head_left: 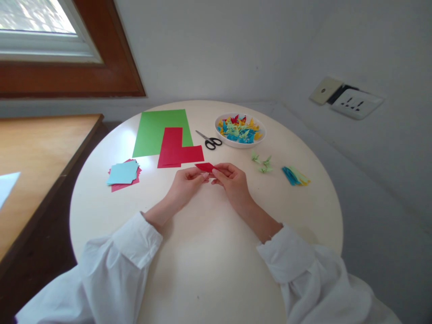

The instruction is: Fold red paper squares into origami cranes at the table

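Observation:
A small folded piece of red paper [204, 167] is pinched between both my hands over the middle of a round white table [209, 252]. My left hand [186, 181] grips its near left edge with closed fingers. My right hand [231, 178] holds its right side, fingers curled around it. Both arms wear white sleeves.
Behind the hands lie a cut red sheet [177, 149] over a green sheet [159, 131], black scissors [209, 140] and a white bowl [240, 129] of folded paper shapes. Light-blue and red squares [123, 174] sit at left; small green folded pieces [262, 163] and blue-yellow strips [295, 176] at right.

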`<action>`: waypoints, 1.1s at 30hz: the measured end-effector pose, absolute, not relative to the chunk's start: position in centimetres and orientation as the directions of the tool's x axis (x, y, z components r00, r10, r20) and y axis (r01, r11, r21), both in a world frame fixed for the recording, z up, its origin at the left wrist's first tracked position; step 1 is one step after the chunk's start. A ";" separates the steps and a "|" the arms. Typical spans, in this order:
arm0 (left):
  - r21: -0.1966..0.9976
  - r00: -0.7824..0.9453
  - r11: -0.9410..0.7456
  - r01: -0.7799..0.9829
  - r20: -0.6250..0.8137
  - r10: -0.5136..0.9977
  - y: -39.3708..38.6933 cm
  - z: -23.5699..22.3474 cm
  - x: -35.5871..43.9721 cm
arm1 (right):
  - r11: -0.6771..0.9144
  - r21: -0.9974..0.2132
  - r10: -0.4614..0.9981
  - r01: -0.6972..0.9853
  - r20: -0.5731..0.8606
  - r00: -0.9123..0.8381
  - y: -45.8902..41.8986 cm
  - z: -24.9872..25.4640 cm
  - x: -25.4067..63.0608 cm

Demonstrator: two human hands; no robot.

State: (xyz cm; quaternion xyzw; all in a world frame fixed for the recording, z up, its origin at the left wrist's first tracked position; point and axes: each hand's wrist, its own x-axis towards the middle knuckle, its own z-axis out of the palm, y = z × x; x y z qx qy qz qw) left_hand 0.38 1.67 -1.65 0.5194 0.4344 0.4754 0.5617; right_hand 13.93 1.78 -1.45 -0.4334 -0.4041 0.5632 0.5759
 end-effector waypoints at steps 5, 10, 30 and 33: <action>0.995 0.127 0.045 -0.087 -0.033 0.991 1.5 -1.4 0.6 | -0.033 -0.958 0.999 -0.283 -0.040 0.020 1.7 -1.5 13.8; 0.980 0.158 0.053 -0.191 -0.022 0.987 1.5 -1.3 0.7 | -0.043 -0.963 0.999 -0.265 -0.034 -0.038 1.8 -1.4 13.8; 0.999 0.360 0.031 0.018 -0.035 0.932 1.5 -1.0 0.3 | 0.159 -0.981 0.982 -0.114 0.169 -0.088 1.8 -1.1 14.3; 0.999 0.368 0.014 0.047 -0.030 0.930 1.6 -1.2 0.2 | 0.151 -0.985 0.985 -0.081 0.157 -0.076 1.8 -1.2 14.3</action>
